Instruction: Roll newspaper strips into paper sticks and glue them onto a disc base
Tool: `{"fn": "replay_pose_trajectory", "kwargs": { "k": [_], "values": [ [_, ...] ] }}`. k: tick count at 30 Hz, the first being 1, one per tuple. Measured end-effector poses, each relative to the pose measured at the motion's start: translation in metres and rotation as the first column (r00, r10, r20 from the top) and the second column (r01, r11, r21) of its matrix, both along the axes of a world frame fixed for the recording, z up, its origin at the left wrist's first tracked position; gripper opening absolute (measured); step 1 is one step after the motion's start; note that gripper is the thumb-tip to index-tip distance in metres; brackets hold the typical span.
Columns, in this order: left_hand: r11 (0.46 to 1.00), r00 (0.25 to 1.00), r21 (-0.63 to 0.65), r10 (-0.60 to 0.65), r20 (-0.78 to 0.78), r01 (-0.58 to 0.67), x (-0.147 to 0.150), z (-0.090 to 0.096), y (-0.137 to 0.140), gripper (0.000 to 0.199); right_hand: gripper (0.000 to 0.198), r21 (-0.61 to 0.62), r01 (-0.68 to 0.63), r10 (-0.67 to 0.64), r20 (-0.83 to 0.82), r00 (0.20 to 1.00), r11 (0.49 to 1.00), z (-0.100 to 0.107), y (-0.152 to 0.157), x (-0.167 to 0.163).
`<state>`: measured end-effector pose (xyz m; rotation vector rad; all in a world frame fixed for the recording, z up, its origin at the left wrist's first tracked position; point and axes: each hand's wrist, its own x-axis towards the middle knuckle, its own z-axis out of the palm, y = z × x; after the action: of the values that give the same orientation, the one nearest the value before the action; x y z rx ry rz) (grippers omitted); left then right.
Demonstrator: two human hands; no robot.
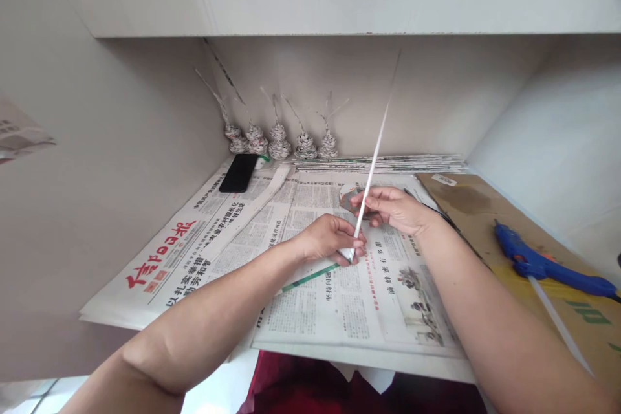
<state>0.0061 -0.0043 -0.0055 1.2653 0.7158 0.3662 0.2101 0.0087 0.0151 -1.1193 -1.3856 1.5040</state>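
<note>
1. Newspaper sheets (301, 310) cover the work surface beneath the grip, with pale walls (422, 90) rising beyond and to both sides.
2. At the grip, the left hand (334, 236) has its fingers pinched together on the lower end of a white paper stick (373, 165). A little higher, the right hand (388, 207) has thumb and fingers closed lightly around it; the stick slants up and away to a thin, blurred tip.
3. Just left of the grip, a green-edged strip (310, 278) runs to the left hand; whether it joins the stick is hidden. Judging by this hold, paper is being rolled into a slim tube. Carrying on would call for a steady lower pinch and small, even turns above.
4. Right behind the right hand sits a dark grey disc (347, 199), partly covered.
5. Farther left lie loose white strips (252, 210) and a black phone (238, 173).
6. Well to the right, a blue glue gun (528, 259) rests on cardboard (460, 207).
7. Farthest beyond stand five woven paper gourds (280, 142), beside a bundle of thin sticks (412, 163).
</note>
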Motion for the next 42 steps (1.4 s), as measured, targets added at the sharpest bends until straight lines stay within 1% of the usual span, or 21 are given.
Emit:
{"fn": "replay_pose_trajectory", "kwargs": {
  "k": [2, 4, 7, 10, 12, 15, 17, 20, 22, 26, 27, 31, 32, 36, 37, 42],
  "values": [
    [1.000, 1.000, 0.003, -0.004, 0.000, 0.004, -0.0003, -0.0003, -0.0002, 0.029, 0.024, -0.001, -0.026, 0.026, 0.024, 0.999, 1.000, 0.0003, -0.0004, -0.0004],
    [1.000, 1.000, 0.010, -0.016, 0.003, 0.016, -0.0008, -0.0010, -0.0002, 0.029, 0.021, 0.008, 0.003, -0.003, 0.018, 1.000, 1.000, -0.0001, -0.0002, -0.0004],
    [1.000, 1.000, 0.013, -0.028, 0.011, 0.028, -0.0013, -0.0021, 0.0001, 0.030, 0.022, 0.020, 0.038, -0.038, -0.008, 0.999, 0.999, 0.0000, -0.0001, 0.0008],
    [1.000, 1.000, 0.007, -0.023, 0.010, 0.023, -0.0014, -0.0023, 0.0004, 0.032, 0.026, 0.001, -0.043, 0.043, 0.022, 0.999, 0.999, 0.0014, -0.0013, 0.0018],
    [1.000, 1.000, 0.009, -0.025, 0.008, 0.025, -0.0012, -0.0017, 0.0004, 0.032, 0.026, -0.005, -0.061, 0.061, 0.041, 0.997, 0.998, 0.0017, -0.0013, 0.0014],
    [0.999, 0.999, 0.014, -0.029, 0.013, 0.029, -0.0009, -0.0003, 0.0006, 0.030, 0.022, 0.021, 0.032, -0.032, 0.011, 0.999, 0.999, 0.0004, 0.0002, 0.0007],
    [1.000, 0.999, 0.013, -0.026, 0.019, 0.026, -0.0008, 0.0003, 0.0008, 0.029, 0.023, 0.028, 0.053, -0.053, -0.012, 0.999, 0.998, -0.0005, 0.0012, 0.0017],
    [1.000, 1.000, 0.004, -0.020, 0.018, 0.020, -0.0007, 0.0004, 0.0011, 0.027, 0.025, 0.011, -0.036, 0.035, 0.015, 0.999, 0.999, -0.0017, 0.0018, 0.0041],
    [1.000, 1.000, 0.001, -0.017, 0.020, 0.017, -0.0006, 0.0004, 0.0008, 0.027, 0.024, 0.002, -0.063, 0.063, 0.032, 0.998, 0.998, -0.0028, 0.0024, 0.0045],
    [1.000, 1.000, 0.001, -0.013, 0.016, 0.013, -0.0005, 0.0016, -0.0005, 0.025, 0.020, 0.019, 0.029, -0.028, -0.021, 0.999, 0.999, -0.0040, 0.0035, 0.0029],
    [1.000, 1.000, -0.002, -0.012, 0.014, 0.012, -0.0006, 0.0019, -0.0007, 0.025, 0.021, 0.021, 0.031, -0.031, -0.031, 0.999, 0.999, -0.0036, 0.0033, 0.0029],
    [1.000, 1.000, -0.001, -0.012, 0.018, 0.013, -0.0007, 0.0013, -0.0005, 0.027, 0.025, -0.005, -0.068, 0.068, -0.002, 0.998, 0.998, -0.0012, 0.0014, 0.0049],
    [1.000, 1.000, -0.002, -0.012, 0.018, 0.012, -0.0007, 0.0008, -0.0003, 0.028, 0.025, -0.011, -0.072, 0.072, 0.006, 0.997, 0.997, -0.0013, 0.0014, 0.0053],
    [1.000, 1.000, -0.005, -0.012, 0.028, 0.012, -0.0005, 0.0002, -0.0001, 0.027, 0.020, 0.001, 0.021, -0.021, -0.017, 1.000, 1.000, -0.0037, 0.0033, 0.0055],
    [1.000, 1.000, -0.005, -0.011, 0.029, 0.011, -0.0005, 0.0007, -0.0003, 0.027, 0.020, 0.005, 0.026, -0.026, -0.027, 0.999, 1.000, -0.0038, 0.0035, 0.0055],
    [1.000, 1.000, -0.002, -0.007, 0.010, 0.007, -0.0008, 0.0044, -0.0013, 0.026, 0.025, -0.004, -0.089, 0.089, -0.015, 0.996, 0.996, -0.0012, 0.0015, 0.0058]
  ]
}}
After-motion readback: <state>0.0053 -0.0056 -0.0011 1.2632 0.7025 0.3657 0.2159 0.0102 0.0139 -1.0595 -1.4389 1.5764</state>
